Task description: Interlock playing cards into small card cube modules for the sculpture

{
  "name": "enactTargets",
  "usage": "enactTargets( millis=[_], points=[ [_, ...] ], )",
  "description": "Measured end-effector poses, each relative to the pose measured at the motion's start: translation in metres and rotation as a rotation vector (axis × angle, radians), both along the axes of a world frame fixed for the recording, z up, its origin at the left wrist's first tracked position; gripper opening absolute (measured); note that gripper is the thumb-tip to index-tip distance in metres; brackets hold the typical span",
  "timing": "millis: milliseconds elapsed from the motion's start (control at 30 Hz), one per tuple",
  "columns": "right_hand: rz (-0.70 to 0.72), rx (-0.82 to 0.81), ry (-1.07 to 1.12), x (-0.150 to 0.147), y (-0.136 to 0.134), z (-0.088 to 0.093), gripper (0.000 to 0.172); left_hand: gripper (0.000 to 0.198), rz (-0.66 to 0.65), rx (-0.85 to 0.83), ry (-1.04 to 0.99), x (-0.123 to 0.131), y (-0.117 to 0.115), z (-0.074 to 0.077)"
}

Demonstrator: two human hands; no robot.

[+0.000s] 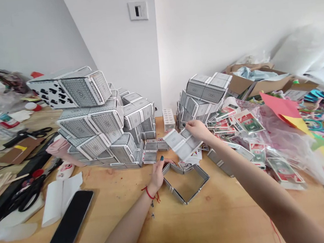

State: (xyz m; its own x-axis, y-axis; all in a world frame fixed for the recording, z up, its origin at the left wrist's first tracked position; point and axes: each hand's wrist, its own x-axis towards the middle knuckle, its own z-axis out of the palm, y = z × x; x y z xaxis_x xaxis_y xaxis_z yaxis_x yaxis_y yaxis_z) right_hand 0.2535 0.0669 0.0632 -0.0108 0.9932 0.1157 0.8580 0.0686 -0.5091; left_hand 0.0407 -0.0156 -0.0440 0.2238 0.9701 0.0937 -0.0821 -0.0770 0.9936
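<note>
My right hand (pixel 198 130) pinches the upper edge of a tilted panel of joined playing cards (pixel 183 146), grey backs showing, lifted above the table. Just below and in front of it, a frame of folded playing cards (pixel 176 192) stands on edge on the table, its outline notched like a heart. My left hand (pixel 156 175), with a red string on the wrist, grips this frame at its upper left corner; its fingers go partly behind the card wall. Loose playing cards (pixel 194 156) lie face up under the panel.
Tall stacks of card-built blocks (pixel 93 120) rise at left, with a smaller stack (pixel 209 88) at right. Boxed card decks (pixel 249 122) and plastic wrapping crowd the right side. A phone (pixel 70 225), black scissors (pixel 28 193) and white paper (pixel 59 198) lie at left.
</note>
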Motion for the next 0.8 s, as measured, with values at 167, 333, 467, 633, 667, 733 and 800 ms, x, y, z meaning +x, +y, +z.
enactTargets(
  millis=[167, 333, 467, 633, 667, 733, 800],
  points=[
    [0.074, -0.065, -0.156, 0.010, 0.000, -0.013, 0.022, 0.044, 0.002, 0.009, 0.016, -0.001, 0.000, 0.000],
    [0.100, -0.054, -0.262, 0.005, 0.000, -0.021, 0.023, 0.045, -0.015, 0.015, 0.009, -0.001, -0.001, 0.002],
    [0.238, -0.054, -0.303, 0.003, -0.012, -0.016, 0.025, 0.047, -0.029, 0.006, 0.007, 0.000, -0.001, 0.002],
    [0.409, -0.110, -0.320, -0.010, -0.029, -0.026, 0.056, 0.046, -0.021, 0.011, 0.020, -0.001, 0.000, 0.001],
    [0.427, -0.124, -0.316, -0.012, -0.030, -0.030, 0.061, 0.047, -0.019, 0.013, 0.027, -0.001, 0.000, 0.001],
    [0.444, -0.150, -0.298, -0.016, -0.030, -0.036, 0.066, 0.048, -0.015, 0.018, 0.040, -0.001, -0.001, 0.001],
    [0.436, -0.157, -0.284, -0.018, -0.027, -0.040, 0.067, 0.049, -0.022, 0.021, 0.047, -0.002, -0.001, 0.002]
  ],
)
